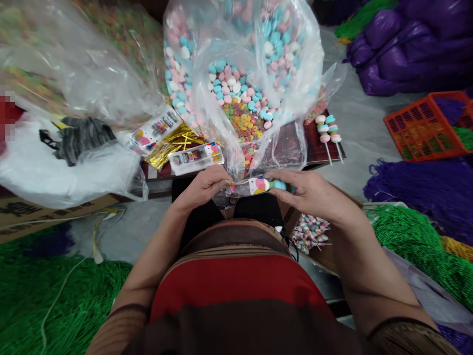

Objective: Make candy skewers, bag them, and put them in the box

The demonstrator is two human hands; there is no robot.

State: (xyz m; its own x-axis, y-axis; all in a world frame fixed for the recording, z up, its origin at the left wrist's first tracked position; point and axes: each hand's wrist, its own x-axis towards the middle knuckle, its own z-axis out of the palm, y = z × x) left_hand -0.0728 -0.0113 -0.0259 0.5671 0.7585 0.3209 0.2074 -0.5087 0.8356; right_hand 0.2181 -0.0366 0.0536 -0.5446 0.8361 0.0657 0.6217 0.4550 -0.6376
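In front of my waist, my left hand [211, 183] pinches the left end of a clear printed plastic sleeve [258, 185]. My right hand [301, 190] is closed around a candy skewer [279, 185] with pale blue and green pieces, partly covered by my fingers. The skewer meets the sleeve's right end; how far inside it reaches I cannot tell. Just above my left hand lies a stack of similar sleeves [195, 159]. Two finished-looking candy skewers [328, 129] on white sticks rest at the table's right corner.
A large plastic bag of pink, blue and white candies [236, 84], with ring gummies [246, 121], fills the table's middle. Gold twist ties [177, 143] lie left of it. A cardboard box [325, 256] of wrapped skewers stands below my right arm. An orange crate [424, 128] is at right.
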